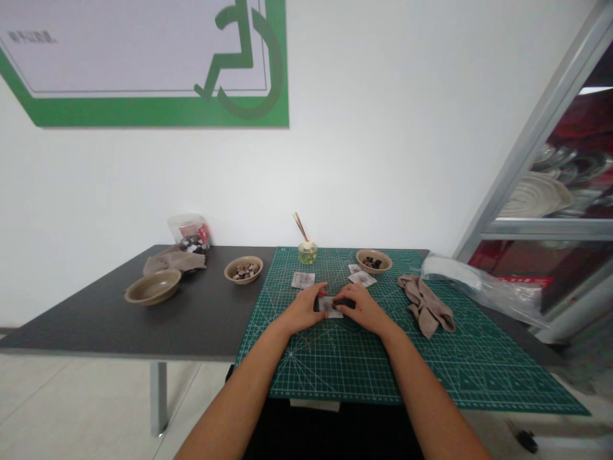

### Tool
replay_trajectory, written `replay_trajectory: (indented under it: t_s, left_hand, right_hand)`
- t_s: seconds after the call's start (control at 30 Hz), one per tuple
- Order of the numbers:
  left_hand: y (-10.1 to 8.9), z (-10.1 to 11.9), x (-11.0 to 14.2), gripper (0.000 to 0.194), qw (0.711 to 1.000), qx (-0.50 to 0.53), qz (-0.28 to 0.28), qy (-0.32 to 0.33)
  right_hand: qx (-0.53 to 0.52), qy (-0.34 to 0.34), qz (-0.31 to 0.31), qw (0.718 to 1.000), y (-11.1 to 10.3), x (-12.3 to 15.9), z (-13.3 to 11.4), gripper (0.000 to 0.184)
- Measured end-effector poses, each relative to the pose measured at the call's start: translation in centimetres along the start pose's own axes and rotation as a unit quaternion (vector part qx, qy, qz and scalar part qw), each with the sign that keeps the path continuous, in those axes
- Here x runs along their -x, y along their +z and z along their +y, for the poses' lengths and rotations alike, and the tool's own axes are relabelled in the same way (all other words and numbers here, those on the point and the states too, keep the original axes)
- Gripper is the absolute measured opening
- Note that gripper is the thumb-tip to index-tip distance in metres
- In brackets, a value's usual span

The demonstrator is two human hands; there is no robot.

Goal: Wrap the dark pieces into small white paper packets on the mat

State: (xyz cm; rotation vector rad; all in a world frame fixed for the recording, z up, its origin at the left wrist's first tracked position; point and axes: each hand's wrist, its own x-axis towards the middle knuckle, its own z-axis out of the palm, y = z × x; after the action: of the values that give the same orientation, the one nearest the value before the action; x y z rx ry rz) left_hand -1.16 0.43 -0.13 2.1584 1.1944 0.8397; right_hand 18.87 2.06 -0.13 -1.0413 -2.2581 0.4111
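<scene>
A small grey-and-white mottled square sheet [329,305] lies on the green cutting mat [330,364] between my hands. My left hand [302,309] rests at the sheet's left edge, thumb and forefinger spread apart with nothing visible between them. Over the sheet's right side, the thumb and forefinger of my right hand [360,306] come together; a small dark spot shows at their tips, too small to name. Another mottled sheet [303,280] lies just beyond my left hand. Beyond the right one, more such sheets [363,278] overlap beside a tan bowl [389,262] holding small dark pieces.
A reed diffuser [307,253] stands at the mat's back edge. A crumpled brown cloth [425,305] and clear plastic bag [483,291] lie right. On the dark table [201,326] are a bowl of stone-like pieces [244,269], another bowl [153,289], a cloth [175,260] and a clear tub [189,231].
</scene>
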Motion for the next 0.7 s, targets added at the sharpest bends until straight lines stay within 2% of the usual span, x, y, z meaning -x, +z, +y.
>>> replay_trajectory:
  t_s: [0.1, 0.3, 0.47, 0.7]
  left_hand:
    - [0.0, 0.0, 0.0, 0.068, 1.000, 0.001, -0.002, 0.003]
    - [0.0, -0.1, -0.1, 0.068, 1.000, 0.000, 0.001, 0.001]
    - [0.0, 0.0, 0.0, 0.067, 1.000, 0.002, -0.002, 0.000]
    - [0.2, -0.7, -0.1, 0.067, 1.000, -0.009, 0.003, 0.010]
  right_hand:
    - [-0.025, -0.015, -0.025, 0.999, -0.2, 0.3, -0.1, 0.012]
    - [0.011, 0.004, 0.008, 1.000, 0.1, 0.0, 0.2, 0.014]
    - [0.010, 0.001, 0.004, 1.000, 0.1, 0.0, 0.2, 0.012]
    - [-0.059, 0.007, -0.018, 0.998, -0.1, 0.1, -1.0, 0.016]
